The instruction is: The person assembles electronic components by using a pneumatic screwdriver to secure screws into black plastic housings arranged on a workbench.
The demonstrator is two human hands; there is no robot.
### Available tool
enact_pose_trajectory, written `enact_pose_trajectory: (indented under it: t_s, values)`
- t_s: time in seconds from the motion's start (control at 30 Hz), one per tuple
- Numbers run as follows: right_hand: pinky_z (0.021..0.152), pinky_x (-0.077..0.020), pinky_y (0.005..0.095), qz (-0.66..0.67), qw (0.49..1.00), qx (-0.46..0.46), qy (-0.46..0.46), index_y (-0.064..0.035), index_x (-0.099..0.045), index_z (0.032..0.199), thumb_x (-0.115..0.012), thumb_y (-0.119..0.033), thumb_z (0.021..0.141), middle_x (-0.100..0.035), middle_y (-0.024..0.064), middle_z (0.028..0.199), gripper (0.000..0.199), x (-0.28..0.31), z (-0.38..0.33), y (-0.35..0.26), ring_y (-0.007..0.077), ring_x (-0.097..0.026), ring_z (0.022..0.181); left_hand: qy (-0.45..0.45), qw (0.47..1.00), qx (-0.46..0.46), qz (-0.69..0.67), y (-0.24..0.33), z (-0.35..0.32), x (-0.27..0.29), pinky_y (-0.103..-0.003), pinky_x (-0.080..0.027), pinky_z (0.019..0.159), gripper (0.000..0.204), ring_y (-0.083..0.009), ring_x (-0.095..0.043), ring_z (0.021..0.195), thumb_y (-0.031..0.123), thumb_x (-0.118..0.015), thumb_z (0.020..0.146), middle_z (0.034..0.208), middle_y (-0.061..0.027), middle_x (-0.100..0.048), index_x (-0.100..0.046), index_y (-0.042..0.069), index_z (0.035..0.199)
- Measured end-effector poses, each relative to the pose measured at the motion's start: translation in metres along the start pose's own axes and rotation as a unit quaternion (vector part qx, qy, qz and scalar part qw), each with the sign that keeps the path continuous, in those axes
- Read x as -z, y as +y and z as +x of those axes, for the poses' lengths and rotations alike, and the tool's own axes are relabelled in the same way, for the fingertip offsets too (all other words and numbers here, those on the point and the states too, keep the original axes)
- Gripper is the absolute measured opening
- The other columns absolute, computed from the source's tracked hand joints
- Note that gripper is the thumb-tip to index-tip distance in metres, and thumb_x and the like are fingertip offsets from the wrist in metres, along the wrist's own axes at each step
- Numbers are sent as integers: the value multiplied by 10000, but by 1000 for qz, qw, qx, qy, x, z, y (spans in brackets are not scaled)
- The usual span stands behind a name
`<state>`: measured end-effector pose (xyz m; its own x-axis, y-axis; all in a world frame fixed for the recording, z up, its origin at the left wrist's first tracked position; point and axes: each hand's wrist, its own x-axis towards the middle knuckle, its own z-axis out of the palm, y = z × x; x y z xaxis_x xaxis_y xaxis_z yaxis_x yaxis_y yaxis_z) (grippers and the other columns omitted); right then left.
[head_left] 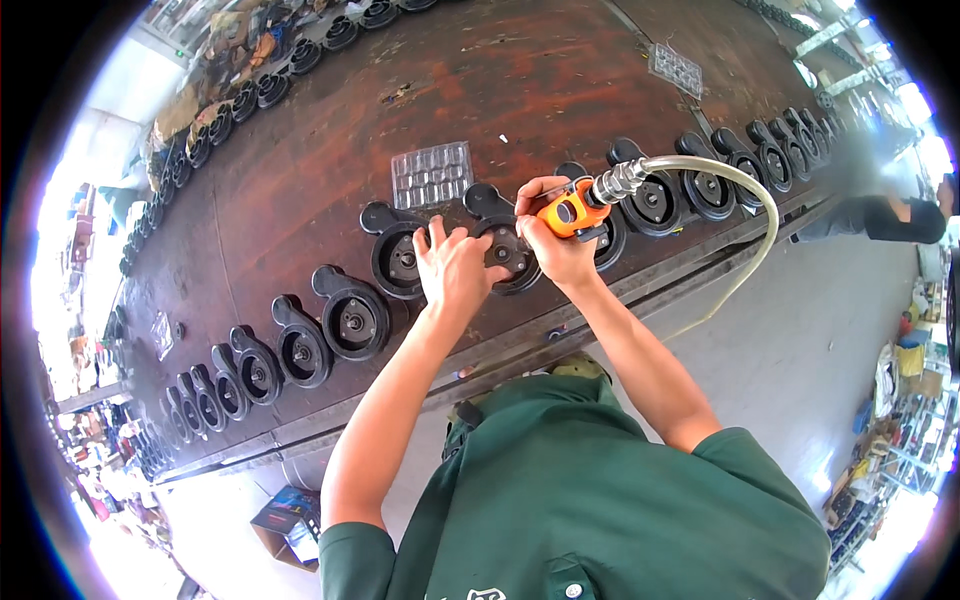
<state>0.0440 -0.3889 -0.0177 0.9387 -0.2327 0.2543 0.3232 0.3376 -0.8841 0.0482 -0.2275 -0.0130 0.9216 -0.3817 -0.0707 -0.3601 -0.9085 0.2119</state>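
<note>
Green cloth of the wearer's shirt (590, 490) fills the foreground, soft and creased, with a small round button low down. Beyond it stretches a dark reddish-brown table (480, 85), its surface scuffed and blotchy, bearing a curved row of matt black discs, each with a raised rim, a metal hub and a rounded lobe. The right hand (556, 235) has its fingers wrapped around a smooth orange tool (570, 214), from which a ribbed silver coupling (620, 183) leads into a pale, translucent hose (762, 200). Just left of the tool lies one black disc (505, 258); the left hand (455, 264), fingers spread wide, reaches its left side, the thumb over its rim. Whether the thumb presses on it is unclear. A clear moulded tray (432, 176) sits beyond that hand. The right hand and tool partly cover the neighbouring disc (608, 245); the tool's working end is hard to make out, and the farthest discs shrink into blur.
</note>
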Motion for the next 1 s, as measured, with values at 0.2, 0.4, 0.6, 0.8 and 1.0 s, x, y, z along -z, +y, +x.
enact_pose_trajectory:
  t_s: [0.2, 0.4, 0.6, 0.8, 1.0]
  values:
    - [735, -535, 250, 6, 1000, -10, -2, 14, -605, 1046, -611, 139, 796, -664, 76, 951, 280, 1, 0, 6, 126, -655, 846, -15, 999, -4, 32, 7, 0, 0, -600, -315, 1132, 403, -339, -529, 1215, 354, -871, 702, 1023, -93, -679, -799, 186, 1061]
    - [653, -540, 248, 27, 1000, -2, 6, 24, -627, 1009, -628, 132, 779, -664, 72, 890, 255, -12, 24, 8, 119, -655, 791, -44, 998, -2, 55, 7, 5, 1, -607, -336, 1122, 431, -327, -559, 1172, 410, -857, 716, 1016, -101, -688, -797, 192, 1083]
    - [621, -538, 246, 26, 1000, -4, -11, 19, -630, 1020, -634, 116, 797, -662, 69, 878, 244, -15, 28, 11, 114, -648, 753, -44, 998, 4, 54, 7, 4, -1, -611, -323, 1134, 437, -333, -556, 1191, 411, -849, 728, 1037, -106, -695, -795, 203, 1109]
    - [623, -549, 253, 19, 1000, 4, -13, 17, -628, 1020, -625, 122, 806, -662, 68, 881, 238, -13, 30, 13, 117, -650, 752, -45, 998, 10, 43, 7, 4, 3, -611, -307, 1146, 436, -333, -546, 1214, 405, -839, 744, 1051, -105, -695, -791, 217, 1134]
    - [631, -548, 254, 5, 1000, 8, -25, 13, -629, 1018, -628, 136, 790, -665, 67, 888, 259, -12, 30, 15, 120, -657, 767, -50, 998, 6, 41, 5, 4, 3, -618, -295, 1152, 432, -329, -547, 1211, 399, -833, 752, 1044, -96, -692, -788, 219, 1142]
